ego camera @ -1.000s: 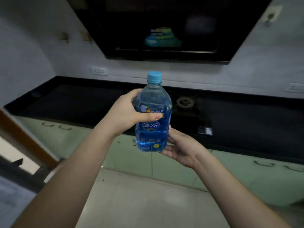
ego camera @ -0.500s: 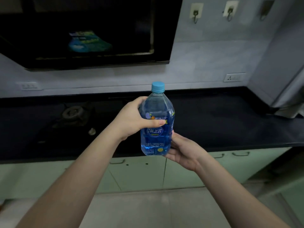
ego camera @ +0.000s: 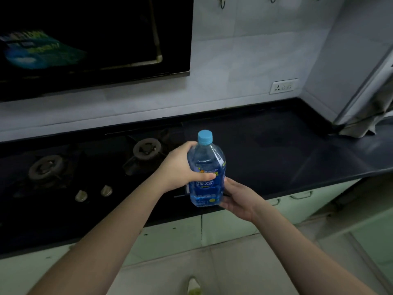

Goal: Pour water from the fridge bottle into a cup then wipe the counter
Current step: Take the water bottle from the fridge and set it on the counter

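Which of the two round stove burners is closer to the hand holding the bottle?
The right burner, just beyond the left hand that grips the bottle. The other burner sits farther off to the left, above the two knobs.

A blue label on the bottle [ego camera: 205, 167] carries white Chinese characters and a yellow strip of smaller print, all too blurred to read. A blue-green sticker [ego camera: 40, 50] on the dark range hood [ego camera: 127, 39] bears lettering that cannot be made out either.
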{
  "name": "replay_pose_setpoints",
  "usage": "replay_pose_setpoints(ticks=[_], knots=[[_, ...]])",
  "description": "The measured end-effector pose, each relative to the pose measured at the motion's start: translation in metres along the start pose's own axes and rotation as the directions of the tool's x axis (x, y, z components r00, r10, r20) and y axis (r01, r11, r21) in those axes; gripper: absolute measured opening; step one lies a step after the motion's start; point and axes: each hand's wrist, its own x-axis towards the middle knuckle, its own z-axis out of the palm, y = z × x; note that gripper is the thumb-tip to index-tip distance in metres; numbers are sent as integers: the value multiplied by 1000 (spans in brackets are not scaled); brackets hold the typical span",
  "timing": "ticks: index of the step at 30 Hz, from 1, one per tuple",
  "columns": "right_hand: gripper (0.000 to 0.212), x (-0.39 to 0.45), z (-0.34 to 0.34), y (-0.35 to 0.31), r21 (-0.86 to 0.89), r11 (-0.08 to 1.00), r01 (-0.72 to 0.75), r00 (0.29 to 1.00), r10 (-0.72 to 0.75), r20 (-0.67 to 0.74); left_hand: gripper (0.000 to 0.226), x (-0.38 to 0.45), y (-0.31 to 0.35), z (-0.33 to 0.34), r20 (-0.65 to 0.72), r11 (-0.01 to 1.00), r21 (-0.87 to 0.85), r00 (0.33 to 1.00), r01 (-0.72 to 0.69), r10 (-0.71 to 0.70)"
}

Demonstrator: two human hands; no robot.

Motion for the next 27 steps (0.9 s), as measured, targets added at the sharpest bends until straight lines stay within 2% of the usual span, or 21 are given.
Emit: replay_pose_setpoints(ticks=[11,14,19,23,27], knots=[[26,74,-26,-14,-109,994,22,984,-41,-176,73,76,-63,24,-28,994,-109,1000,1,-5],[25,92,-35,-19,-242,970,22,974,-76,-213,71,97,-73,33,-5,996,-88,1000,7,-7],[37,128,-63,-21,-510,859,-48,967,-88,-239,84,128,-85,45,15,999,-29,1000,21,-20],[50,145,-81,-32,-765,643,19,983,-151,-103,83,152,-93,54,9,994,-17,994,105,-105],[56,173,-92,-38,-838,542,63,986,-166,-34,87,172,-101,58,-5,984,-16,984,177,-177]])
